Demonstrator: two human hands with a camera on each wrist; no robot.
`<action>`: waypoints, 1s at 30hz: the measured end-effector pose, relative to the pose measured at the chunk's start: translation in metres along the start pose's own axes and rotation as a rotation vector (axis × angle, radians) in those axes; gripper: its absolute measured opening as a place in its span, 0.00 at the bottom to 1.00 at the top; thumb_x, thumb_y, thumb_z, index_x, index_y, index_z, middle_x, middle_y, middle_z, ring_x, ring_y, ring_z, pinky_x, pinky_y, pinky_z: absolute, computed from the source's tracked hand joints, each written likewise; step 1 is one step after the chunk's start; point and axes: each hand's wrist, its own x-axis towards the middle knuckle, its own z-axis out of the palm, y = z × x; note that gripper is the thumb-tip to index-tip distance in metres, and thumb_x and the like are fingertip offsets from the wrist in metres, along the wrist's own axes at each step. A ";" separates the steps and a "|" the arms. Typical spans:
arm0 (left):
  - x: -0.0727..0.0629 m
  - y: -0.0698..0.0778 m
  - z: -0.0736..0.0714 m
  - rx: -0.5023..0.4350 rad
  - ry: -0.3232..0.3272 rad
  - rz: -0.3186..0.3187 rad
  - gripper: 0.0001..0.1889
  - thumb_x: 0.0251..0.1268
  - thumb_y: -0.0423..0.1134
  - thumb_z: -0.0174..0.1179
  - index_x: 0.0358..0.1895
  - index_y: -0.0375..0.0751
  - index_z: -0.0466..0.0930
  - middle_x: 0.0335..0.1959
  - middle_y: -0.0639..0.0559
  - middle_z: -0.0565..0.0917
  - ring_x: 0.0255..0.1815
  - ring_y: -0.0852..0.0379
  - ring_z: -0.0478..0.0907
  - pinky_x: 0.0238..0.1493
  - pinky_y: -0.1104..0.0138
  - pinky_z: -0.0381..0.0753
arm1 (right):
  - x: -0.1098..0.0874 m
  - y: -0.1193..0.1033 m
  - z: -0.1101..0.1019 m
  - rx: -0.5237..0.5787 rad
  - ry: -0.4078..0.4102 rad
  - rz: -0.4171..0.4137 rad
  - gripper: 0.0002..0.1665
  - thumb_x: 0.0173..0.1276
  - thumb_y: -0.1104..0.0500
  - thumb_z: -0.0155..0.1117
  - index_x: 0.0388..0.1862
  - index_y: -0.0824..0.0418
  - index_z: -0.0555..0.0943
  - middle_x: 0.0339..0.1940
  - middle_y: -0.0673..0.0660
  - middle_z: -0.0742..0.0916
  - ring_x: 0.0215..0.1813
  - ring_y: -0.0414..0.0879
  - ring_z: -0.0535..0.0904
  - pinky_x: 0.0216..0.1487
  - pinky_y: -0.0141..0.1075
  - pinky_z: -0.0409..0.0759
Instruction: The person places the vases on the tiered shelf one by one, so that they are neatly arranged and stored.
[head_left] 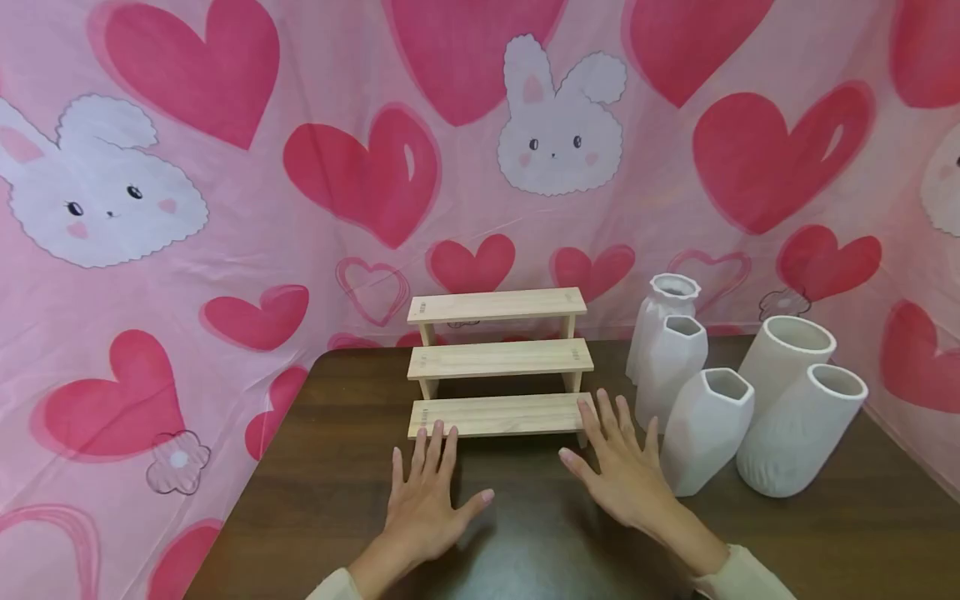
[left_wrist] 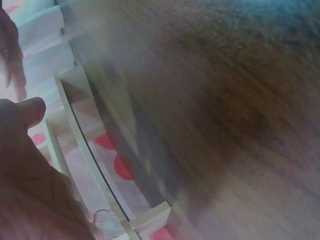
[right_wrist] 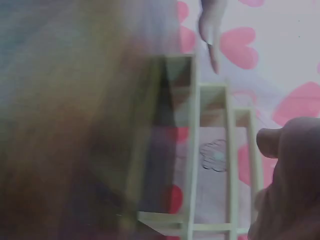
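Brown table [head_left: 525,483] — spread fingers [head_left: 434,450], wooden shelf [head_left: 498,358], vases [head_left: 708,429]

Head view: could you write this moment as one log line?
Left hand: fingers spread, holding nothing | right hand: fingers spread, holding nothing | three-tier wooden stand: on table | five white vases: right of stand

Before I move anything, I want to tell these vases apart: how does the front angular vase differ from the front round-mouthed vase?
The front angular vase has flat facets; the front round-mouthed vase has curved sides. The angular vase's mouth is a straight-edged polygon, the round-mouthed vase's a smooth ring. The angular vase stands closer to the right hand, the round-mouthed vase farther right. Both are white and stand on the dark table.
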 end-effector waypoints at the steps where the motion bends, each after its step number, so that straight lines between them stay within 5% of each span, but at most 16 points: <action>1: 0.001 0.000 0.000 -0.013 0.011 0.004 0.51 0.59 0.73 0.48 0.78 0.48 0.41 0.79 0.48 0.39 0.78 0.45 0.34 0.72 0.40 0.30 | 0.002 0.001 -0.004 0.015 0.005 0.006 0.48 0.71 0.30 0.43 0.79 0.50 0.43 0.79 0.62 0.45 0.77 0.62 0.34 0.66 0.71 0.27; 6: 0.005 -0.003 -0.002 -0.090 0.065 0.002 0.52 0.59 0.71 0.53 0.78 0.45 0.42 0.79 0.45 0.41 0.78 0.43 0.37 0.72 0.39 0.32 | 0.010 0.001 -0.022 0.105 0.073 0.002 0.51 0.70 0.31 0.47 0.79 0.50 0.38 0.79 0.63 0.47 0.77 0.64 0.43 0.69 0.68 0.30; 14: 0.013 -0.009 -0.007 -0.187 0.138 -0.028 0.52 0.58 0.66 0.59 0.76 0.38 0.48 0.77 0.41 0.49 0.76 0.41 0.45 0.71 0.39 0.37 | 0.010 -0.009 -0.052 0.241 0.276 -0.098 0.52 0.67 0.41 0.61 0.79 0.53 0.44 0.78 0.62 0.55 0.76 0.61 0.51 0.69 0.64 0.53; 20: 0.017 -0.016 -0.011 -0.291 0.179 -0.060 0.49 0.56 0.57 0.67 0.74 0.34 0.53 0.75 0.38 0.54 0.73 0.39 0.49 0.68 0.38 0.44 | 0.007 -0.010 -0.077 0.200 0.490 -0.245 0.48 0.60 0.53 0.70 0.75 0.62 0.58 0.72 0.67 0.66 0.71 0.64 0.60 0.65 0.66 0.57; 23: 0.021 -0.023 -0.013 -0.356 0.173 -0.083 0.48 0.54 0.54 0.70 0.72 0.34 0.57 0.74 0.37 0.56 0.72 0.39 0.50 0.66 0.38 0.48 | 0.005 -0.006 -0.089 0.157 0.601 -0.300 0.43 0.64 0.45 0.66 0.70 0.65 0.65 0.68 0.69 0.70 0.68 0.65 0.63 0.64 0.66 0.58; 26: 0.026 -0.031 -0.016 -0.423 0.147 -0.115 0.46 0.52 0.51 0.72 0.70 0.33 0.60 0.72 0.35 0.56 0.71 0.37 0.51 0.64 0.35 0.51 | 0.002 0.002 -0.102 0.121 0.685 -0.286 0.44 0.66 0.36 0.59 0.67 0.67 0.68 0.65 0.69 0.73 0.65 0.66 0.66 0.63 0.66 0.59; 30: 0.031 -0.045 -0.017 -0.496 0.102 -0.177 0.46 0.51 0.51 0.73 0.69 0.32 0.60 0.71 0.33 0.57 0.70 0.36 0.52 0.63 0.34 0.52 | -0.003 0.019 -0.119 0.168 0.687 -0.195 0.43 0.56 0.49 0.73 0.65 0.68 0.70 0.62 0.70 0.75 0.64 0.67 0.66 0.65 0.65 0.60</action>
